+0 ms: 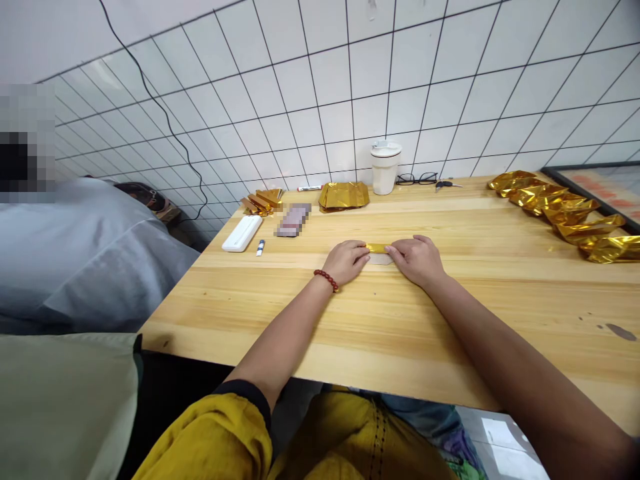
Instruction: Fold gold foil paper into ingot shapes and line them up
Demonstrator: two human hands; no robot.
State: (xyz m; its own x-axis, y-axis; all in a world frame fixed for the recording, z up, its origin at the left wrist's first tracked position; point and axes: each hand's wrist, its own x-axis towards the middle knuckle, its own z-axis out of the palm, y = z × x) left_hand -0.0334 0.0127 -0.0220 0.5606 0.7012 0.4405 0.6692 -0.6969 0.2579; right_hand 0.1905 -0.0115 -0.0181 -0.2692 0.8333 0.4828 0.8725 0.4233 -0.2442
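A strip of gold foil paper (pixel 377 248) lies flat on the wooden table between my hands, with a pale underside showing along its near edge. My left hand (pixel 346 260), with a red bead bracelet (pixel 327 279) at the wrist, grips its left end with fingers closed together. On the other end my right hand (pixel 416 259) closes its thumb and fingers. The fingers hide both ends of the strip. Beyond it, near the wall, sits a stack of gold foil paper (pixel 344 196).
Folded gold foil pieces (pixel 565 210) line the right side, beside a dark-framed panel (pixel 610 190). A white cup (pixel 385 168), glasses (pixel 417 179) and keys (pixel 448 185) stand along the tiled wall. At left are a white power bank (pixel 243 233) and a seated person (pixel 85 253).
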